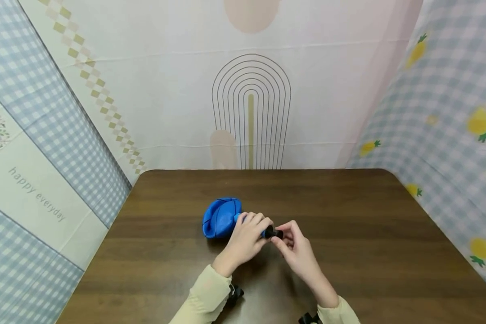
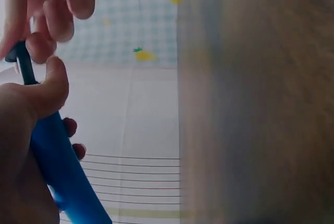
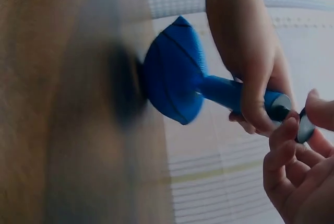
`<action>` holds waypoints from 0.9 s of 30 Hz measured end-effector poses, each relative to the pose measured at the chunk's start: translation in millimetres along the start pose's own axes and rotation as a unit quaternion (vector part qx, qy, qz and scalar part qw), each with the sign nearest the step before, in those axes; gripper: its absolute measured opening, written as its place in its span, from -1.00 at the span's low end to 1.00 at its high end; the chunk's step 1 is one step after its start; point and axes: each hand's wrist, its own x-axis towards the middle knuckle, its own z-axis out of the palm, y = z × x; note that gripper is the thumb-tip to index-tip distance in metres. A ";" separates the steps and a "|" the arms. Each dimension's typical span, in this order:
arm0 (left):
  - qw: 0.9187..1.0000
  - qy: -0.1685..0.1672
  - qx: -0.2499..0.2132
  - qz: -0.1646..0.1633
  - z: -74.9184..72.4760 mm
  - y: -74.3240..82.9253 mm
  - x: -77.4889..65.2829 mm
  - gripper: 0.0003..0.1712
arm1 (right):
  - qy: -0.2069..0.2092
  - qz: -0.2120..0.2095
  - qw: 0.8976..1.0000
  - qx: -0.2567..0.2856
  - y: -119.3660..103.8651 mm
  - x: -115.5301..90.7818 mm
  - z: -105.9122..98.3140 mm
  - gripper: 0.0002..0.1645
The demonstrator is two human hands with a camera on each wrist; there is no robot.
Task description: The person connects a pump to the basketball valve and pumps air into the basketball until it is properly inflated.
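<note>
A blue ball with black seam lines, half collapsed and dented, is at the middle of the table. A blue hand pump joins it at one side in the right wrist view. My left hand curls round the pump's barrel. With thumb and fingers, my right hand pinches the black handle at the pump's other end. A short dark rod shows between barrel and handle. The ball hangs close over the tabletop, and its link with the pump is small in view.
The brown wooden table spreads out under both hands. Behind it hangs a pale cloth with arch lines; checked cloths stand at the left and right. A black wrist device sits by the left sleeve.
</note>
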 end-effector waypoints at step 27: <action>0.999 0.037 -0.016 0.005 -1.0 -13.8 2.2 -0.72 | -0.009 -0.042 0.998 -0.047 -2.3 14.7 0.7 -0.74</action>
